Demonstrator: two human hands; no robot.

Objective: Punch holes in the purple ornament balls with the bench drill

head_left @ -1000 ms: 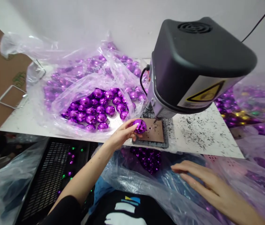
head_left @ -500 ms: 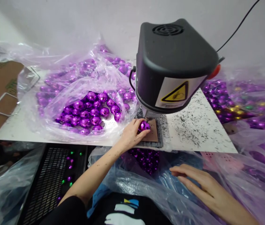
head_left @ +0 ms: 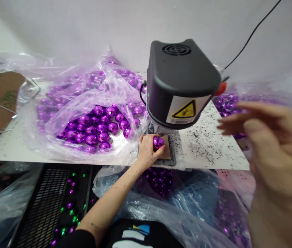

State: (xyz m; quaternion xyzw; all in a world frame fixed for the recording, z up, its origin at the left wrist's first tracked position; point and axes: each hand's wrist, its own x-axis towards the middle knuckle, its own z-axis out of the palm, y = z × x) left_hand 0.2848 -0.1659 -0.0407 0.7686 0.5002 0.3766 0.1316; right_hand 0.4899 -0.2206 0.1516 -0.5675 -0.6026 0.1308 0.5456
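Note:
My left hand (head_left: 147,151) pinches a shiny purple faceted ball (head_left: 158,142) between fingers and thumb. The ball rests on a brown board (head_left: 164,153) over a dark base plate, right under the head of a black bench drill (head_left: 182,75). The drill's tip is mostly hidden by its housing and the ball. My right hand (head_left: 272,144) is raised at the right, close to the camera and blurred. Its fingers stretch leftward toward the drill's red-tipped part (head_left: 220,89), apart from it, with nothing visible in them.
Many purple balls (head_left: 101,128) fill an open clear plastic bag (head_left: 58,119) on the white table (head_left: 125,164). Dark shavings litter the right side. Below are a black crate (head_left: 44,196) with small green and purple beads and a bag of purple balls (head_left: 158,181). A cardboard box (head_left: 1,89) stands left.
My right hand has risen from below the table's edge to the drill's right side. My left hand keeps its pinch on the ball. The whole view has shifted slightly.

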